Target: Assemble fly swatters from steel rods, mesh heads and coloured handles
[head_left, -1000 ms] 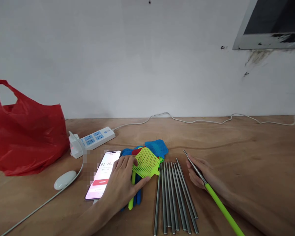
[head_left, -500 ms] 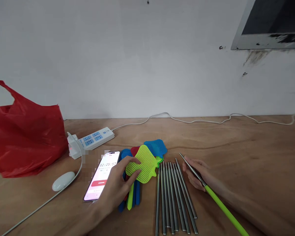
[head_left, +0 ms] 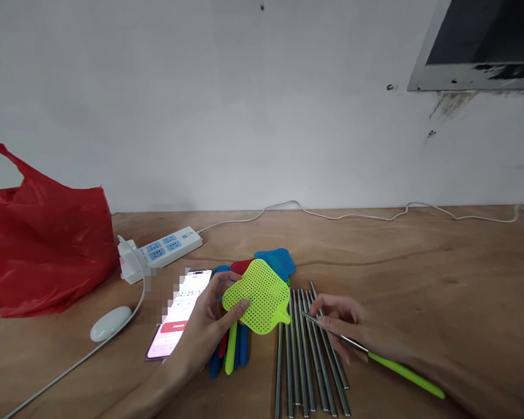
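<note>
Pinched by its left edge, a yellow-green perforated fly swatter head (head_left: 262, 297) is in my left hand (head_left: 213, 317), its short socket pointing right. My right hand (head_left: 343, 326) grips a thin metal rod with a yellow-green handle (head_left: 406, 374). The rod's bare tip points left, a short gap from the socket. Below and between my hands lie several loose metal rods (head_left: 305, 355), side by side. Under my left hand are more swatter heads, one blue (head_left: 279, 262) and one red (head_left: 241, 266), partly covered. Several blue and yellow-green handles (head_left: 231, 349) stick out toward me.
A phone with a lit timer screen (head_left: 181, 317) lies left of my left hand. Behind it sits a white power strip (head_left: 166, 250) with a cable along the wall. A white mouse-shaped object (head_left: 110, 323) and a red plastic bag (head_left: 48, 244) are at the left.
My left hand has lifted the yellow-green swatter head off the pile and tilted it. My right hand has moved left over the loose rods, bringing the rod tip close to the head's socket.
</note>
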`<action>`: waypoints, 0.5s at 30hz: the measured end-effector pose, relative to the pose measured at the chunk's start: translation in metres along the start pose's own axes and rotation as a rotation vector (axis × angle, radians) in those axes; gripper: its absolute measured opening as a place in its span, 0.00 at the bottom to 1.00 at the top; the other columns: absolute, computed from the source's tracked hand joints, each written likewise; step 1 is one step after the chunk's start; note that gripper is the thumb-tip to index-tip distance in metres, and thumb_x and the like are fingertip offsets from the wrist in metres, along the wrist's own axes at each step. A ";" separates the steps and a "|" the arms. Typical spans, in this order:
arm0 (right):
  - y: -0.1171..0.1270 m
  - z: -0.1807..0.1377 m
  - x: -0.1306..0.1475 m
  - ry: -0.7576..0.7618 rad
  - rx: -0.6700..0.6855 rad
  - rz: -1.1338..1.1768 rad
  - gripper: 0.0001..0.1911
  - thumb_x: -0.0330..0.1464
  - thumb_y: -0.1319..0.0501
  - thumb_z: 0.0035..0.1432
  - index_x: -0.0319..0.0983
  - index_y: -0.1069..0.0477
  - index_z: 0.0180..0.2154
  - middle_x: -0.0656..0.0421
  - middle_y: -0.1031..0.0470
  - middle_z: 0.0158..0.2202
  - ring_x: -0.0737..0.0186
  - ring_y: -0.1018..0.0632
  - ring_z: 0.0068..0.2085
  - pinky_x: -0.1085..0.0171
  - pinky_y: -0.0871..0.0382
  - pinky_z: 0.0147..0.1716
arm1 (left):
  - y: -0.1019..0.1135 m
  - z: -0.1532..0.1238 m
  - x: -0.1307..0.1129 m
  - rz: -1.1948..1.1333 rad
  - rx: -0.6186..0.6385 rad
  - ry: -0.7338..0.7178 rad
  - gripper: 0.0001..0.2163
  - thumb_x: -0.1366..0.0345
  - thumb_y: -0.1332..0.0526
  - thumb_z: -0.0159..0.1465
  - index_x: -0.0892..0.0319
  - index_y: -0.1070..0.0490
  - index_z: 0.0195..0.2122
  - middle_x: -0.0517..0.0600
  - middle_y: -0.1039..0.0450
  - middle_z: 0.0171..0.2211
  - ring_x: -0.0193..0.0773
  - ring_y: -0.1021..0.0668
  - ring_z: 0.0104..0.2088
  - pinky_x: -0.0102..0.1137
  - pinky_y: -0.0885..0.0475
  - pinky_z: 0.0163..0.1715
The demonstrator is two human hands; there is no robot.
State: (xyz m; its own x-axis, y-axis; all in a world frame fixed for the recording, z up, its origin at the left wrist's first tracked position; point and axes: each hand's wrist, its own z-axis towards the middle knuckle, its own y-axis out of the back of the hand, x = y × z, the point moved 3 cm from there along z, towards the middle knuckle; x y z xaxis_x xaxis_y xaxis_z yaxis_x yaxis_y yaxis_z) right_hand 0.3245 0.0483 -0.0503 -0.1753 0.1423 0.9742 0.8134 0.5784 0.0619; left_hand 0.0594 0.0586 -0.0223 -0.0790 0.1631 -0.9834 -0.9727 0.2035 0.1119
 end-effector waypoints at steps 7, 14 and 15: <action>-0.007 -0.001 -0.003 -0.014 0.035 -0.039 0.19 0.48 0.35 0.58 0.39 0.30 0.39 0.65 0.25 0.18 0.74 0.38 0.13 0.74 0.46 0.11 | -0.010 -0.005 -0.004 -0.028 0.046 0.013 0.20 0.55 0.36 0.64 0.53 0.40 0.53 0.51 0.24 0.45 0.47 0.19 0.44 0.42 0.20 0.42; -0.006 -0.001 -0.003 0.008 -0.019 -0.014 0.19 0.47 0.34 0.56 0.38 0.29 0.37 0.65 0.25 0.18 0.74 0.37 0.13 0.74 0.44 0.11 | -0.011 -0.007 -0.002 -0.078 0.075 0.000 0.22 0.60 0.35 0.64 0.51 0.40 0.57 0.53 0.25 0.50 0.49 0.20 0.49 0.44 0.20 0.46; -0.005 0.000 -0.003 0.010 -0.028 -0.009 0.19 0.47 0.33 0.55 0.38 0.29 0.37 0.65 0.25 0.18 0.74 0.37 0.13 0.74 0.45 0.11 | -0.010 -0.007 -0.001 -0.074 0.074 -0.003 0.23 0.60 0.35 0.64 0.51 0.40 0.58 0.53 0.26 0.51 0.49 0.20 0.50 0.45 0.20 0.47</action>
State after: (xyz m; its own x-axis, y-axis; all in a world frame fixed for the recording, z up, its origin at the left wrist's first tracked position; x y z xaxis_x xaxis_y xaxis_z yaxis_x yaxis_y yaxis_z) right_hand 0.3209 0.0444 -0.0533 -0.1773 0.1294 0.9756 0.8273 0.5565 0.0765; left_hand 0.0681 0.0495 -0.0235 -0.0065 0.1473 -0.9891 -0.9570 0.2858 0.0488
